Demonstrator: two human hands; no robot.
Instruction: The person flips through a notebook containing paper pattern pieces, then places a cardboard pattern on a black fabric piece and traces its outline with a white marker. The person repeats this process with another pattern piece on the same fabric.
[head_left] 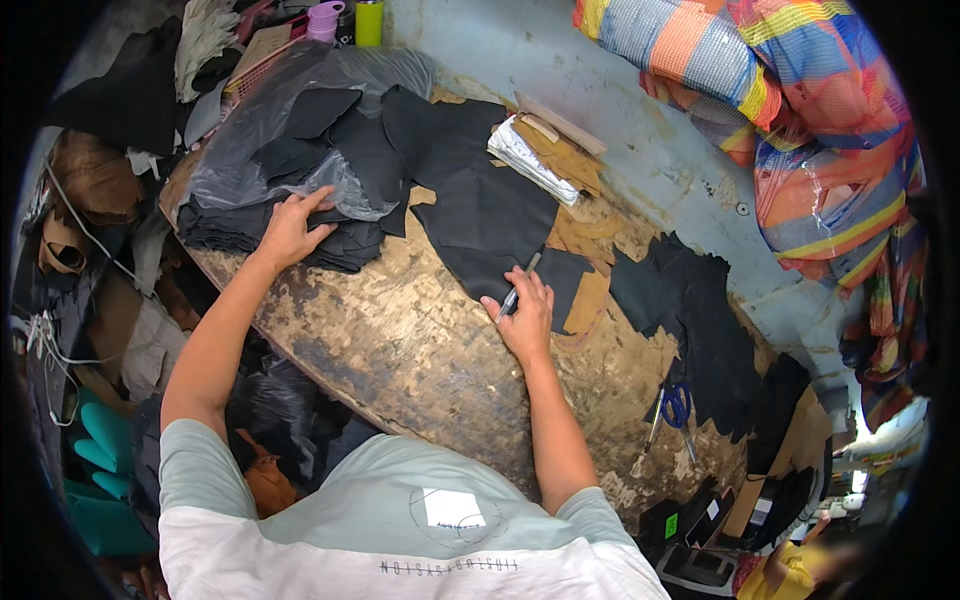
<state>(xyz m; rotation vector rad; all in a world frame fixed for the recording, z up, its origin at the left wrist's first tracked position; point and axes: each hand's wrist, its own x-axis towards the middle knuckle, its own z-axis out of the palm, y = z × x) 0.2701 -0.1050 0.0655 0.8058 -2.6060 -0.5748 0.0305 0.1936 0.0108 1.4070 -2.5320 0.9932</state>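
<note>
Worn worktop [400, 345] meets a blue wall [480, 30]. Near its left end, the left hand [290, 232], fingers spread, lies over stacked black pieces [225, 228]; the right hand [530, 318] holds a pen [509, 302] at a black sheet [495, 215] toward the back edge.

Matt black sheets [490, 215] are lying on the rough, wood-like table [400, 330]; glossy, wrinkled plastic film [235, 140] is draping its far-left end.
</note>
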